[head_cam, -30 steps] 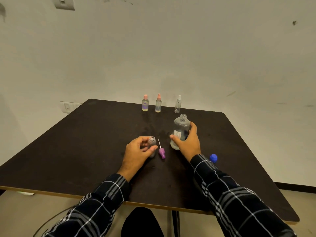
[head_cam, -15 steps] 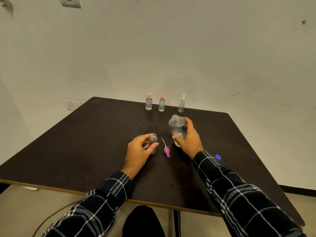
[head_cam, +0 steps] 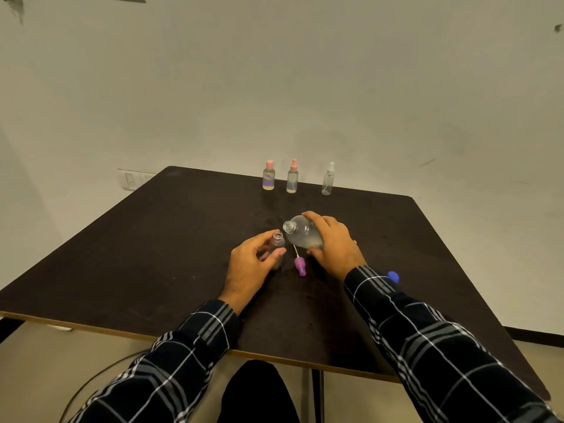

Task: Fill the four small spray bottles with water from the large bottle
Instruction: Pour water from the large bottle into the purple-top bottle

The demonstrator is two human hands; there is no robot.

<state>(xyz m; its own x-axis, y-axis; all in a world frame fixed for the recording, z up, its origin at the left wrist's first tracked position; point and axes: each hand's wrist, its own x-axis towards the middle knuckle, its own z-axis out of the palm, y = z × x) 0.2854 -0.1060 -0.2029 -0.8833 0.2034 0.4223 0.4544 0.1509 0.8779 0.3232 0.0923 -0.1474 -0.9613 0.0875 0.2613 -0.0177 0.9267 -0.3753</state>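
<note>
Large clear plastic bottle [head_cam: 303, 236] now tipped, mouth toward small open clear spray bottle [head_cam: 277, 243]; right hand [head_cam: 334, 244] fingers wrap it, left hand [head_cam: 251, 264] pinches the small one. Purple sprayer cap [head_cam: 300, 265] lies just beside.

One large bottle [head_cam: 302, 235], uncapped and tilted.

Four small bottles. Three stand capped in a row beyond the large bottle: a pink-top bottle [head_cam: 268, 180], a second pink-top bottle [head_cam: 292, 180] and a white-top bottle [head_cam: 328, 180]. The fourth, an open bottle [head_cam: 277, 242], is just left of the large bottle's mouth.

One purple sprayer [head_cam: 300, 265] lies just nearer than the large bottle.

One blue cap [head_cam: 393, 276], right of the large bottle and nearer.

Two hands: the left hand [head_cam: 248, 264] holds the open bottle, and the right hand [head_cam: 334, 245] holds the large bottle.

One table [head_cam: 152, 254].
</note>
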